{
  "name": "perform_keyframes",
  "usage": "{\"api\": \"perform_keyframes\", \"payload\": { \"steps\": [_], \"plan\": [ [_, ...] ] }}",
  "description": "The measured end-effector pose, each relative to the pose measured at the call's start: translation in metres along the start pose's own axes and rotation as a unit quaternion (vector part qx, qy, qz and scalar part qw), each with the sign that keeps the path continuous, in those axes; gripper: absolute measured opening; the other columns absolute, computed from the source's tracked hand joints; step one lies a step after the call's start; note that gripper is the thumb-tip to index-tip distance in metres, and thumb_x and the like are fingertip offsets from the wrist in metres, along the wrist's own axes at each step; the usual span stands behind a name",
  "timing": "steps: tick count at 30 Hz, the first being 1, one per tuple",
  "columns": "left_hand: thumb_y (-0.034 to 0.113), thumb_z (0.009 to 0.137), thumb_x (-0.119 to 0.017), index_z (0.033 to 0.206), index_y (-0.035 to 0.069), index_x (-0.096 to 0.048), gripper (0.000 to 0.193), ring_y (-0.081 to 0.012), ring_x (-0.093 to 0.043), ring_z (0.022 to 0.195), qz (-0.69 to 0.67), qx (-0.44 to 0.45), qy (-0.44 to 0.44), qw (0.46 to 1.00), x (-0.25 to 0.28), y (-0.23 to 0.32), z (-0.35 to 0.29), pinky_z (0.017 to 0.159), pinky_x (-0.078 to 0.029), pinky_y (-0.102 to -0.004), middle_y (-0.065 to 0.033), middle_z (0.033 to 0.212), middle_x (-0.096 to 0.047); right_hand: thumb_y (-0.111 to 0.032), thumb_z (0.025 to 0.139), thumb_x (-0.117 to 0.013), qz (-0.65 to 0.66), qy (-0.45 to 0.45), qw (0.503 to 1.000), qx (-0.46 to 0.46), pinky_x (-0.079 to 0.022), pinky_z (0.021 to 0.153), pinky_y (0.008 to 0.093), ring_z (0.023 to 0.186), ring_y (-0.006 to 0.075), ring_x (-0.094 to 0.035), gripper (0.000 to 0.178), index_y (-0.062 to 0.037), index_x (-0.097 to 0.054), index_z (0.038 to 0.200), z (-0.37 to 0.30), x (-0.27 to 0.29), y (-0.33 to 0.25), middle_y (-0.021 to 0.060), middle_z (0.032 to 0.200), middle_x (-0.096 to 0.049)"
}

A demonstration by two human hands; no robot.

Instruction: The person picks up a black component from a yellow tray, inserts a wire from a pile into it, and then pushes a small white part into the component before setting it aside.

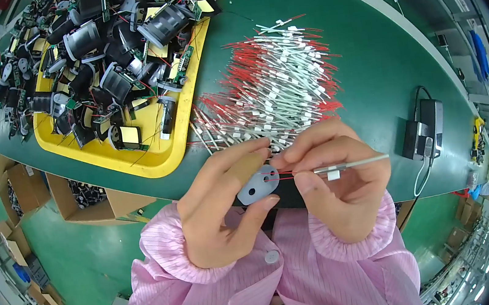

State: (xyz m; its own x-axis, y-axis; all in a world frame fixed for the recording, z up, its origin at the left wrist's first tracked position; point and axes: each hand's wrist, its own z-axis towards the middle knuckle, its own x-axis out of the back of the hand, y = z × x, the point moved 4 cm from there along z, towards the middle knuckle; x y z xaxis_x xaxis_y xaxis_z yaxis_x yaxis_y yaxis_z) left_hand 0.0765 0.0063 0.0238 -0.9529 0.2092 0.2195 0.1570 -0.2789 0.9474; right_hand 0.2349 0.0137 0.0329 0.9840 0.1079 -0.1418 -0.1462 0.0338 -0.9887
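**Both hands close on disc and lead at the bench edge**

At lower centre of the frame, the left hand point(222, 214) curls around a small pale disc point(256, 186), thumb and fingers pinching its rim. The right hand point(338, 186) is closed in a pinch on a thin white lead point(345, 166) with red wire ends. The lead lies almost level, its long axis running left to right, its red tip meeting the disc's face and its far end pointing toward the right of the frame. Above the hands, a loose pile of leads point(275, 83) fans across the green bench point(368, 62). At upper left, a yellow tray point(152, 158) holds black coils and small boards.
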Motion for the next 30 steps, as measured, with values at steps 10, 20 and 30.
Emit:
{"api": "perform_keyframes", "payload": {
  "steps": [10, 20, 30],
  "plan": [
    [-0.005, 0.068, -0.075, 0.108, -0.012, -0.057, 0.045, -0.0345, -0.063, 0.097, 0.008, -0.047, 0.005, 0.999, 0.001, -0.001, -0.002, 0.079, -0.052, -0.0372, -0.0276, 0.112, -0.059, 0.013, 0.070, -0.068, -0.109, -0.030, 0.989, 0.099, -0.056, 0.069, 0.0282, 0.085, 0.0264, -0.069, 0.015, 0.0061, -0.063, 0.082, -0.004, 0.002, -0.012, 0.0166, 0.094, -0.060],
    [-0.001, 0.066, -0.077, 0.104, -0.012, -0.060, 0.043, -0.0340, -0.063, 0.093, 0.009, -0.074, -0.010, 0.997, 0.000, 0.000, 0.000, 0.077, -0.053, -0.0380, -0.0268, 0.110, -0.059, 0.006, 0.078, -0.064, -0.134, -0.051, 0.984, 0.107, -0.060, 0.066, 0.0338, 0.076, 0.0288, -0.069, 0.007, 0.0068, -0.058, 0.079, 0.004, 0.005, -0.018, 0.0191, 0.087, -0.058],
    [0.001, 0.065, -0.078, 0.105, -0.012, -0.059, 0.046, -0.0351, -0.063, 0.091, -0.005, -0.091, -0.005, 0.996, -0.001, -0.004, 0.000, 0.075, -0.053, -0.0388, -0.0282, 0.108, -0.060, 0.009, 0.072, -0.065, -0.176, -0.057, 0.978, 0.092, -0.059, 0.065, 0.0308, 0.075, 0.0281, -0.070, 0.008, 0.0063, -0.060, 0.077, 0.004, 0.003, -0.024, 0.0173, 0.087, -0.059]
  ]
}}
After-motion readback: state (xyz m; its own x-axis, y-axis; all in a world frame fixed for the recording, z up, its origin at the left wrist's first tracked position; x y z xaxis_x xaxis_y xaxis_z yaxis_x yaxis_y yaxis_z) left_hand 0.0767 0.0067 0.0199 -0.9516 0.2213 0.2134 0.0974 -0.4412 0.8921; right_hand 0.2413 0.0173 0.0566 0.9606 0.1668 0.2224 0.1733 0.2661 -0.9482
